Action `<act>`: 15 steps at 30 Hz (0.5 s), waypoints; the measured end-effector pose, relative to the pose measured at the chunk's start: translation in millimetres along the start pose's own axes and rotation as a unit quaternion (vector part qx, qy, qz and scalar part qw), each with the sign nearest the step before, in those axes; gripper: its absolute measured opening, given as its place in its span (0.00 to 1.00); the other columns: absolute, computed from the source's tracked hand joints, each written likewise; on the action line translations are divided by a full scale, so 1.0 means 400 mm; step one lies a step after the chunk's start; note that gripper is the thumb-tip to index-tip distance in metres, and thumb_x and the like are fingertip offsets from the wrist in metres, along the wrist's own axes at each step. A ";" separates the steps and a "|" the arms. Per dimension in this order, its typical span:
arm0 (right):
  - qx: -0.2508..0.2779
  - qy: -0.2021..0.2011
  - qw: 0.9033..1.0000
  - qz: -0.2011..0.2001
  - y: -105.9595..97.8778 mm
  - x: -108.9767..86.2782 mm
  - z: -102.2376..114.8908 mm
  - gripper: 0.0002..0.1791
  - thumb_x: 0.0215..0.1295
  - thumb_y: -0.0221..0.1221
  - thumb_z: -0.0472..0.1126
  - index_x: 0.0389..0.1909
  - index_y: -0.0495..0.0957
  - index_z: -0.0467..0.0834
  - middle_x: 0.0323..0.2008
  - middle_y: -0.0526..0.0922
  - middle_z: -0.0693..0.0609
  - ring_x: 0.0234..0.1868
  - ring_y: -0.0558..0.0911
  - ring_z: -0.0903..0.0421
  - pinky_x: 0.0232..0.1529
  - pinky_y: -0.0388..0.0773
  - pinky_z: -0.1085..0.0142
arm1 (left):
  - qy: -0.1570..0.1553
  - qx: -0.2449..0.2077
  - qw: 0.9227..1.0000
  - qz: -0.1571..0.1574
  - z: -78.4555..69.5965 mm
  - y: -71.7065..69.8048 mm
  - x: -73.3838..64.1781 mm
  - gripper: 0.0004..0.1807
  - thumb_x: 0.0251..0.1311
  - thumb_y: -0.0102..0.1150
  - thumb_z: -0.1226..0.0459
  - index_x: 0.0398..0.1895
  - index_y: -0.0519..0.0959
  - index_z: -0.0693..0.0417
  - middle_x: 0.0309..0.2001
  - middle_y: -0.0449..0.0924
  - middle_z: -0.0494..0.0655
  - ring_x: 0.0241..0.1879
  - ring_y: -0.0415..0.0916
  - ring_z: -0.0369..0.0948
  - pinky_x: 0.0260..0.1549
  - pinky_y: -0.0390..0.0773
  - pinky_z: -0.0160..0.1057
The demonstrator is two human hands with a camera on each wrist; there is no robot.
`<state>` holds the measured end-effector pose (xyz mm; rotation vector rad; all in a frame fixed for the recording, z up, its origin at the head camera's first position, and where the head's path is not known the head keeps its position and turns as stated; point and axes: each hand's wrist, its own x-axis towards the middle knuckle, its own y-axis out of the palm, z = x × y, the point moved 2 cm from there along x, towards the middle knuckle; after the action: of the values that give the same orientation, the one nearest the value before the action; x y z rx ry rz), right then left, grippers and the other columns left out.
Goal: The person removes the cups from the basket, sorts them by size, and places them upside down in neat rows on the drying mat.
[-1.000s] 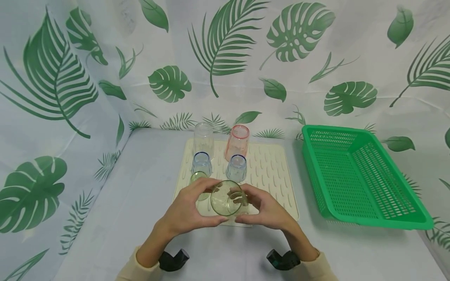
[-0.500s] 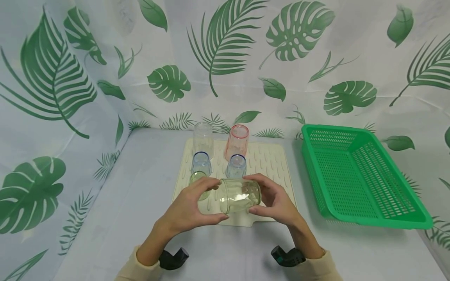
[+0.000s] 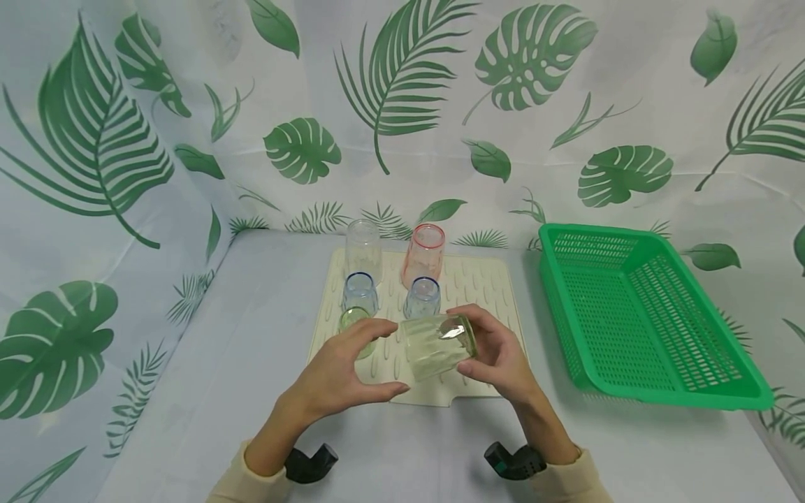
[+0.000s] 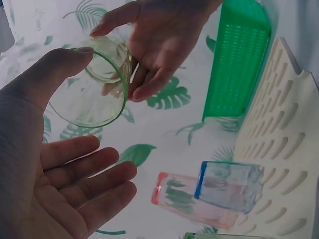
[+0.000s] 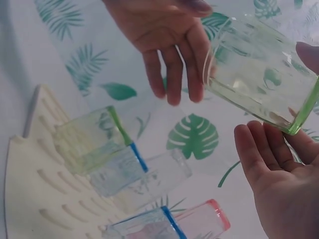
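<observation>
A pale green drinking glass is held in the air, tilted on its side, over the front of a cream ridged mat. My right hand grips its right end between thumb and fingers. Beside the other end, my left hand has thumb and fingers spread apart. The left wrist view shows the glass's round mouth facing that left palm. Behind the left fingers, partly hidden, another green glass stands on the mat. Two small blue-ringed glasses stand farther back.
At the back of the mat stand a tall clear glass and a pink glass. A green plastic basket sits to the right. A leaf-patterned curtain hangs behind the pale table.
The glass has turned from mouth toward the camera to lying sideways, its far end now tilted. My right hand has moved right with it; the left hand has come off it and stayed put.
</observation>
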<state>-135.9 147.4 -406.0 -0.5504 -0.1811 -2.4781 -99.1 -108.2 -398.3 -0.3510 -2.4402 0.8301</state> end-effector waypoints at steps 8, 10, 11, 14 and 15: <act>-0.020 -0.017 0.999 -0.025 -0.009 -0.002 0.001 0.33 0.61 0.65 0.31 0.65 0.65 0.28 0.57 0.78 0.51 0.58 0.77 0.57 0.57 0.80 0.68 | -0.020 0.026 0.999 -0.018 0.009 -0.017 -0.005 0.40 0.47 0.78 0.50 0.64 0.75 0.50 0.62 0.79 0.42 0.63 0.76 0.41 0.59 0.81 0.49; -0.032 -0.018 0.999 -0.034 -0.011 -0.004 0.002 0.33 0.60 0.64 0.29 0.65 0.64 0.27 0.57 0.78 0.52 0.58 0.78 0.57 0.58 0.79 0.68 | -0.020 0.033 0.999 -0.029 0.014 -0.024 -0.007 0.39 0.47 0.78 0.50 0.64 0.75 0.49 0.62 0.78 0.42 0.63 0.77 0.41 0.60 0.81 0.48; -0.039 -0.017 0.998 -0.038 -0.013 -0.004 0.003 0.33 0.60 0.64 0.29 0.65 0.63 0.26 0.57 0.78 0.53 0.58 0.78 0.58 0.59 0.79 0.68 | -0.019 0.033 0.999 -0.036 0.017 -0.027 -0.008 0.39 0.48 0.78 0.51 0.64 0.75 0.50 0.62 0.78 0.43 0.62 0.77 0.41 0.60 0.81 0.48; -0.055 -0.013 0.997 -0.050 -0.016 -0.005 0.004 0.33 0.59 0.63 0.26 0.65 0.63 0.25 0.59 0.78 0.54 0.58 0.79 0.58 0.61 0.78 0.68 | -0.019 0.035 0.998 -0.056 0.027 -0.040 -0.013 0.38 0.48 0.79 0.53 0.64 0.75 0.50 0.61 0.78 0.44 0.62 0.77 0.42 0.60 0.81 0.48; -0.055 -0.010 0.997 -0.053 -0.016 -0.005 0.005 0.33 0.59 0.62 0.26 0.65 0.63 0.26 0.59 0.77 0.54 0.59 0.79 0.58 0.62 0.78 0.68 | -0.019 0.037 0.997 -0.062 0.031 -0.044 -0.015 0.38 0.48 0.78 0.53 0.64 0.75 0.51 0.61 0.79 0.44 0.62 0.77 0.42 0.60 0.80 0.49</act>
<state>-137.6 154.2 -405.2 -0.6273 -0.0839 -2.5987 -102.5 -130.4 -397.8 -0.1557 -2.4312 0.8763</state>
